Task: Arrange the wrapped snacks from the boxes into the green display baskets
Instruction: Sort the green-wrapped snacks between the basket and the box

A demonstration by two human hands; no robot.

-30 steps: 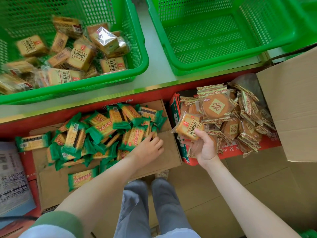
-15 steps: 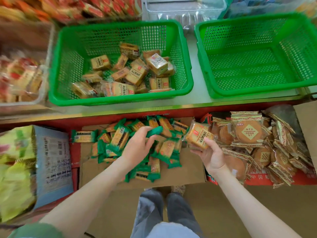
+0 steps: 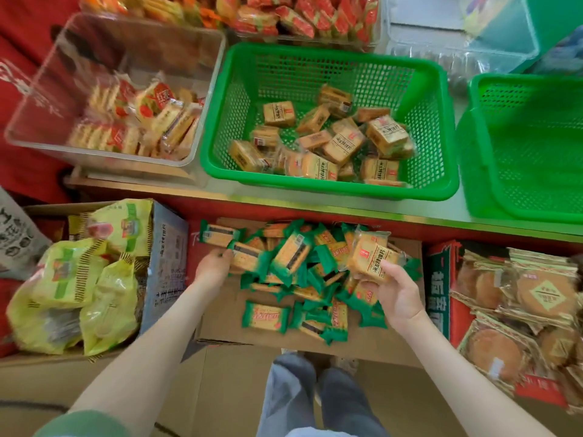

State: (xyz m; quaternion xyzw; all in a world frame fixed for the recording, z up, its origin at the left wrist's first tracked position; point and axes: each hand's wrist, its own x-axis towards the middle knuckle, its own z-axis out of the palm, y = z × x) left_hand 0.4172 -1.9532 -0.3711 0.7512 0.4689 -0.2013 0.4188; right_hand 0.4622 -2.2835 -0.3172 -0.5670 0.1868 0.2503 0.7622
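Observation:
A pile of green-wrapped snacks [image 3: 293,272] lies in an open cardboard box [image 3: 227,313] on the floor below the shelf. My left hand [image 3: 212,267] reaches into the pile's left side and grips a green-wrapped snack [image 3: 244,255]. Over the right side of the pile, my right hand [image 3: 396,293] holds a clear-wrapped tan snack [image 3: 370,255]. On the shelf above stands a green basket [image 3: 438,127] with several of the same tan snacks [image 3: 340,146]. A second green basket [image 3: 520,137] at the right shows nothing inside.
A clear bin [image 3: 56,89] of wrapped crackers stands left of the baskets. A box of yellow-green bags [image 3: 72,279] stands at the left, a red box of round cakes [image 3: 520,307] at the right. My legs [image 3: 315,402] are at the bottom.
The camera has turned left and up. My left hand moved left across the green snack pile; my right hand carried the tan snack from the round-cake box over to the pile's right side.

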